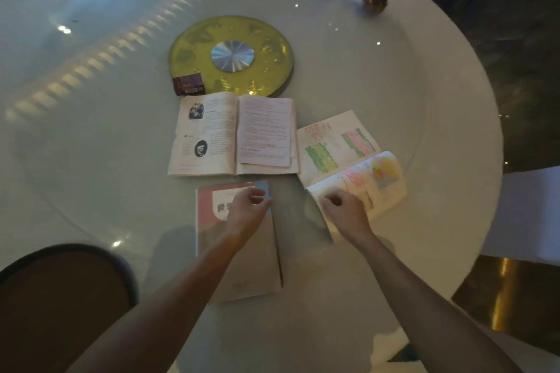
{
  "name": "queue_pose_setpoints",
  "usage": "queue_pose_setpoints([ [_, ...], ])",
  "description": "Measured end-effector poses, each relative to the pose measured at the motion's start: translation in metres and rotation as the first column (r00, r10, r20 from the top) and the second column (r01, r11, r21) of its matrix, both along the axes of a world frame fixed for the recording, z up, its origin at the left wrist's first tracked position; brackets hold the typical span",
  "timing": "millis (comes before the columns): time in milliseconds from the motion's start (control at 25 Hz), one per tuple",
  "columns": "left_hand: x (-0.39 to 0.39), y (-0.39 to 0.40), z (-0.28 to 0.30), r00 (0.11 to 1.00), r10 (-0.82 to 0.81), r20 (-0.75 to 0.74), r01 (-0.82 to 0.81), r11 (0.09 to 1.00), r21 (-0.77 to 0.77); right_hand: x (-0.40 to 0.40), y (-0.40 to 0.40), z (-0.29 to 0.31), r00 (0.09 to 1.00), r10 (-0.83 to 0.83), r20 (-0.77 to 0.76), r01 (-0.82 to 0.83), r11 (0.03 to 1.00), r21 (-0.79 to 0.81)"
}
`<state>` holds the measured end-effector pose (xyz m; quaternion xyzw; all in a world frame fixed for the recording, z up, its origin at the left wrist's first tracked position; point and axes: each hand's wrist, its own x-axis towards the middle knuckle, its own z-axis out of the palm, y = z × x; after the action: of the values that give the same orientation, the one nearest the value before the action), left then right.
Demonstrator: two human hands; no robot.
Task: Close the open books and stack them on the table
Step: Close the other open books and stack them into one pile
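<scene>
Three books lie on the round white table. A closed book with a pink and beige cover sits nearest me; my left hand hovers over its top right corner, fingers loosely curled, holding nothing that I can see. An open book with black-and-white portraits lies beyond it, loose sheets on its right page. To the right an open book with green and pink highlighting lies at an angle. My right hand rests on the near page of that book, fingers bent at its left edge.
A yellow-green turntable disc with a silver hub sits at the table centre, a small dark red box at its near left edge. A brass bowl stands far right. A dark chair back is at my lower left.
</scene>
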<state>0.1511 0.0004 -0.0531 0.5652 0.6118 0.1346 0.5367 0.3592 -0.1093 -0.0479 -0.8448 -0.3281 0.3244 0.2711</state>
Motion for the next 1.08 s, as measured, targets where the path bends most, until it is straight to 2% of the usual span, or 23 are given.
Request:
queue_pose_setpoints([
  [160, 0.069, -0.018, -0.004, 0.98, 0.088, 0.178, -0.019, 0.934, -0.357, 0.086, -0.001, 0.004, 0.992, -0.11, 0.061, 0.111, 0.994, -0.018],
  [280, 0.104, -0.037, -0.02, 0.979, 0.056, 0.197, 0.043, 0.884, -0.466, 0.139, -0.006, -0.01, 0.982, -0.158, 0.104, 0.164, 0.985, -0.048],
  [400, 0.122, -0.051, -0.033, 0.983, 0.057, 0.172, 0.039, 0.861, -0.507, 0.167, -0.014, -0.023, 0.973, -0.221, 0.057, 0.225, 0.972, -0.064],
  [520, 0.123, -0.058, -0.035, 0.974, 0.122, 0.189, -0.005, 0.853, -0.522, 0.172, -0.022, -0.029, 0.947, -0.306, -0.099, 0.297, 0.95, -0.096],
  [720, 0.11, -0.058, -0.021, 0.97, 0.176, 0.165, -0.062, 0.844, -0.533, 0.172, -0.049, -0.029, 0.875, -0.45, -0.18, 0.444, 0.893, -0.07],
  [960, 0.072, -0.066, -0.01, 0.965, 0.216, 0.146, -0.102, 0.829, -0.55, 0.146, -0.105, -0.017, 0.799, -0.462, -0.385, 0.472, 0.878, -0.076],
  [1080, 0.05, -0.066, -0.001, 0.954, 0.222, 0.203, -0.068, 0.817, -0.573, 0.134, -0.129, -0.006, 0.696, -0.444, -0.564, 0.511, 0.858, -0.045],
])
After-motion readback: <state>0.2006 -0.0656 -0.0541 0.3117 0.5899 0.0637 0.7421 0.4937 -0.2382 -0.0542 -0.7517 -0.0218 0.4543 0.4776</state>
